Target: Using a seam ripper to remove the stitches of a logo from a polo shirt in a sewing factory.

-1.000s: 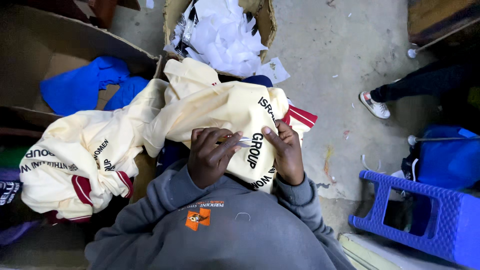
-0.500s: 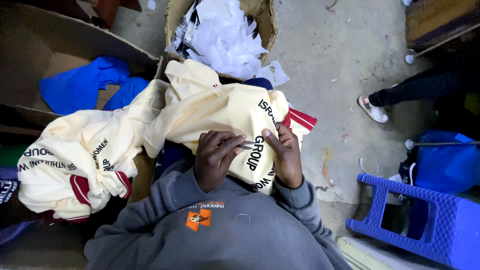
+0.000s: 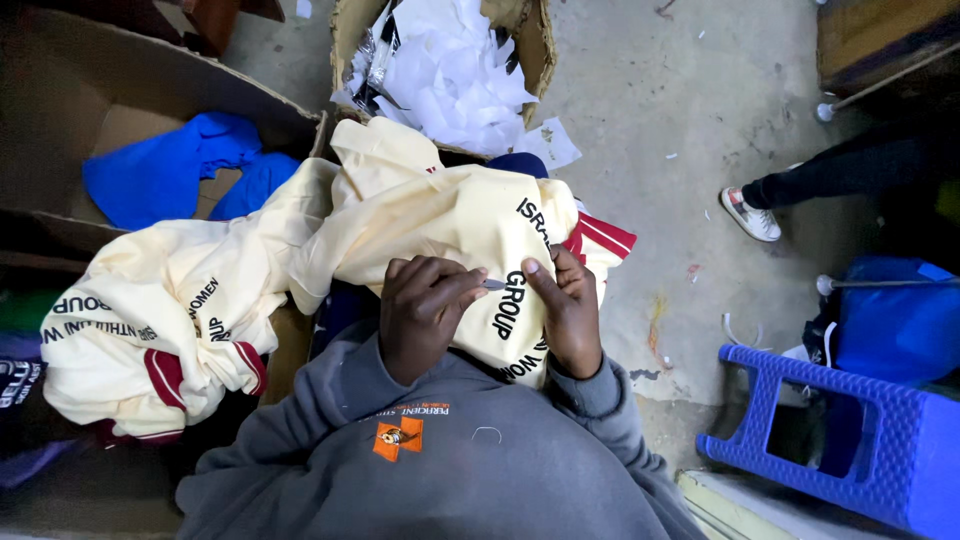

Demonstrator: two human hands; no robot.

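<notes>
A cream shirt with black lettering and red-and-white cuffs lies across my lap. My left hand is closed around a small metal tool, whose tip rests on the fabric beside the lettering. My right hand grips the same shirt just right of the tool, thumb on top, holding the cloth taut. A second cream shirt lies bunched to my left. My grey sweatshirt fills the bottom of the view.
An open cardboard box of white scraps stands ahead on the concrete floor. A blue garment lies in a larger box at left. A blue plastic stool stands at right. Another person's leg and shoe are beyond it.
Both hands stay on the cream shirt in nearly the same place; the view has shifted only slightly.
</notes>
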